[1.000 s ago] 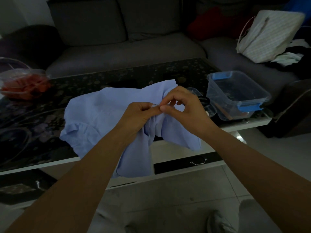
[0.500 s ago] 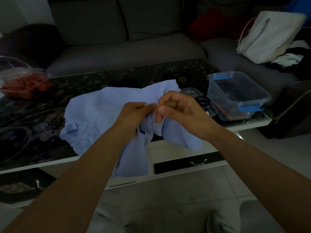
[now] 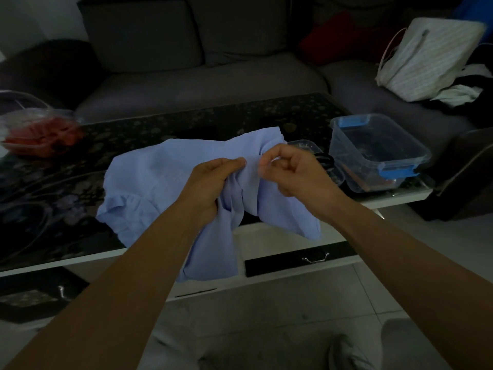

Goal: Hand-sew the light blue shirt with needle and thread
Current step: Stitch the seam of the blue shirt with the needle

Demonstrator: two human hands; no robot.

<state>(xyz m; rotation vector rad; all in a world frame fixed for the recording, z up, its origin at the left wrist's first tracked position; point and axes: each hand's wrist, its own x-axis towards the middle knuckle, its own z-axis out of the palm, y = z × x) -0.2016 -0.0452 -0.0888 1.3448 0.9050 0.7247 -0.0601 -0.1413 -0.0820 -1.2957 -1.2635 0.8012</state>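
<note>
Over the table's (image 3: 400, 200) near edge, at mid-view, the shirt (image 3: 160, 180) lies spread on the dark top, its near part hanging off the edge. The left hand (image 3: 210, 182) grips a bunched fold of it, thumb on top. The right hand (image 3: 296, 173), just at 3 o'clock of the left, curls its fingers with thumb and forefinger pinched together against that fold; what they pinch is too small to tell, and a clear tub (image 3: 378, 153) stands at 2 o'clock.
</note>
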